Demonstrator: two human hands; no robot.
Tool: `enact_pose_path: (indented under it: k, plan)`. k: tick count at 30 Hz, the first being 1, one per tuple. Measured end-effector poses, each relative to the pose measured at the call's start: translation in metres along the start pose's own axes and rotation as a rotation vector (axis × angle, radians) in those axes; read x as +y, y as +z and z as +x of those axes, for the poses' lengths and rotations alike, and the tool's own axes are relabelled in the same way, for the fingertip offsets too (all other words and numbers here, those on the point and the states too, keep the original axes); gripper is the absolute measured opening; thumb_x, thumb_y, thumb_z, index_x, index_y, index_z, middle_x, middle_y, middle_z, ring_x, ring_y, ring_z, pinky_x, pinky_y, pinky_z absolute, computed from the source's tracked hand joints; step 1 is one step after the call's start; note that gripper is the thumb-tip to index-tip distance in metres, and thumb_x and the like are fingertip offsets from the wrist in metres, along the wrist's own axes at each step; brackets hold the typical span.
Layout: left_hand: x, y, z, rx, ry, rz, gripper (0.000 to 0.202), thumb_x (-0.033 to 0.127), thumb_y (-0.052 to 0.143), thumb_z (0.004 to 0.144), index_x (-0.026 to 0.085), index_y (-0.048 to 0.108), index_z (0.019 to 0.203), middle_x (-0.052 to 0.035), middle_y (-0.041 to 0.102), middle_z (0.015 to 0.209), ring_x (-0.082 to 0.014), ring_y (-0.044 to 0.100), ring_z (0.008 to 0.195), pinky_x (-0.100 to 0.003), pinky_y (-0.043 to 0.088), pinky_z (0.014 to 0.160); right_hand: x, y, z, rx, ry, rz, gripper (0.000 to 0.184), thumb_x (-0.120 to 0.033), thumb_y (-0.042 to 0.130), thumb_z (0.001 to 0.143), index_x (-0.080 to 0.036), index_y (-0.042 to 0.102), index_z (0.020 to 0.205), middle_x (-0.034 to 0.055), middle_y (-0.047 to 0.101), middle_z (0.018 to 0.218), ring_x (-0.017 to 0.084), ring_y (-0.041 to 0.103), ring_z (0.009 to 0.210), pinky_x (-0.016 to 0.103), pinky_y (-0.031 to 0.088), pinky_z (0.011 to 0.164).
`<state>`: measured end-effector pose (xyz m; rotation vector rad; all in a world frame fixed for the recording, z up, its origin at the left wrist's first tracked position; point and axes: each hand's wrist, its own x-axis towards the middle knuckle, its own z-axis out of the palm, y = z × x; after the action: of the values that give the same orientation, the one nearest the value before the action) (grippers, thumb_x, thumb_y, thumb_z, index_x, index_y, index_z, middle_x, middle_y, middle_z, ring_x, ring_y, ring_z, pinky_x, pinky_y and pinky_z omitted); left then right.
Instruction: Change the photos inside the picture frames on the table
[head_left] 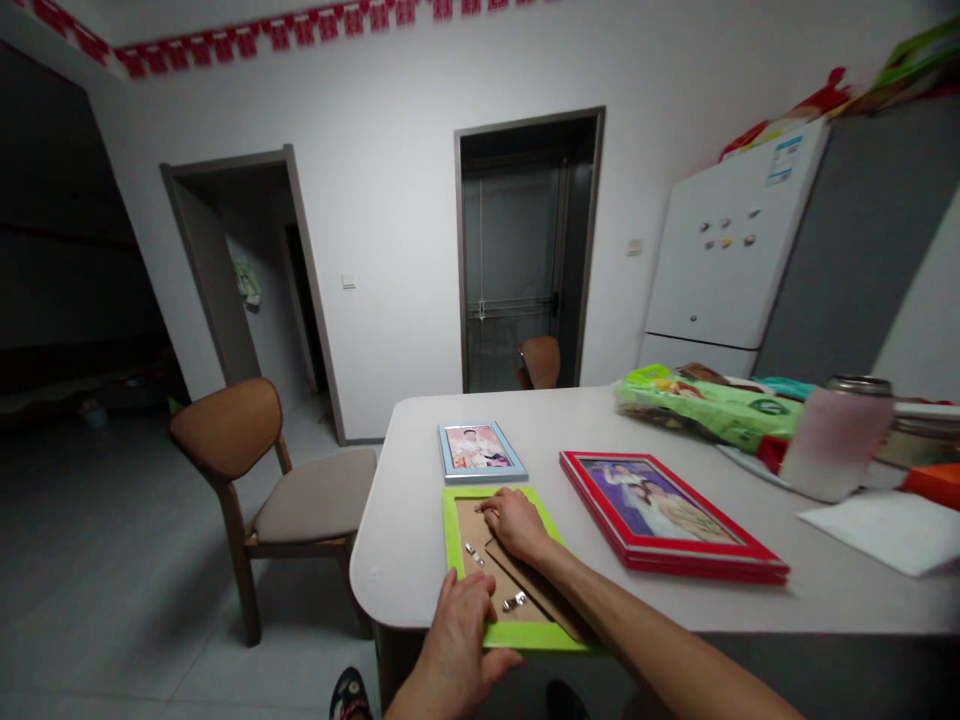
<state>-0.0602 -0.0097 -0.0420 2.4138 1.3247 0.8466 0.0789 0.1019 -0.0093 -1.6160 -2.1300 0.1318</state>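
A lime green picture frame [452, 540] lies face down at the table's near edge, its brown backing board [487, 583] showing. My left hand [461, 635] grips the near left corner, fingers on top and thumb spread along the near side. Across the frame reaches my right hand [517, 525], its fingers drawn together on a small metal clip near the far edge, mostly covered by the fingertips. Two more metal clips show on the board, one at the left [474, 554] and one near the front [514, 601]. A stand flap [536, 590] lies partly under my right forearm.
Behind the green frame lies a light blue framed photo [482, 450]. Stacked red picture frames [675, 510] sit to the right. Farther right are a green package [712, 408], a pink bottle [836, 440] and white paper [874, 530]. A wooden chair [315, 495] stands left of the table [405, 560].
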Motion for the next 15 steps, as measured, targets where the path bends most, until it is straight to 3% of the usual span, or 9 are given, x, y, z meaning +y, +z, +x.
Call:
enact_pose_path:
  k: [4,9,12,15]
  plan:
    - [0.0,0.0,-0.001,-0.025,0.009,0.002,0.068,0.017,0.071,0.054,0.012,0.037,0.113,-0.0147,0.053,0.108,-0.0267,0.042,0.109,-0.053,0.022,0.096,0.003,-0.022,-0.028,0.009,-0.041,0.039,0.034,-0.027,0.042,0.074,-0.014,0.058,0.102,0.0095,0.058,0.098,0.017,0.05,0.09,0.026,0.034,0.079]
    - [0.006,-0.005,0.0,-0.025,-0.02,-0.026,0.048,0.018,0.068,0.058,0.016,0.045,0.1,-0.0134,0.049,0.114,-0.0258,0.039,0.112,-0.054,0.019,0.097,0.009,-0.036,-0.067,-0.127,-0.071,0.008,0.036,-0.035,0.055,0.061,-0.019,0.06,0.093,0.0084,0.058,0.088,0.019,0.052,0.079,0.027,0.037,0.068]
    - [0.009,-0.007,0.0,-0.032,-0.066,-0.042,0.035,0.018,0.067,0.058,0.017,0.049,0.088,-0.014,0.043,0.121,-0.0267,0.034,0.115,-0.054,0.018,0.097,0.006,-0.034,-0.071,-0.116,-0.079,0.028,0.03,-0.028,0.052,0.061,-0.019,0.06,0.089,0.0073,0.058,0.084,0.018,0.052,0.076,0.024,0.037,0.066]
    - [0.009,-0.007,-0.001,-0.029,-0.093,-0.089,0.04,0.017,0.068,0.055,0.016,0.049,0.09,-0.016,0.036,0.127,-0.0281,0.028,0.119,-0.054,0.018,0.096,0.001,-0.038,-0.065,-0.11,-0.037,0.058,0.029,-0.024,0.052,0.059,-0.017,0.061,0.086,0.0077,0.06,0.081,0.017,0.053,0.073,0.023,0.037,0.063]
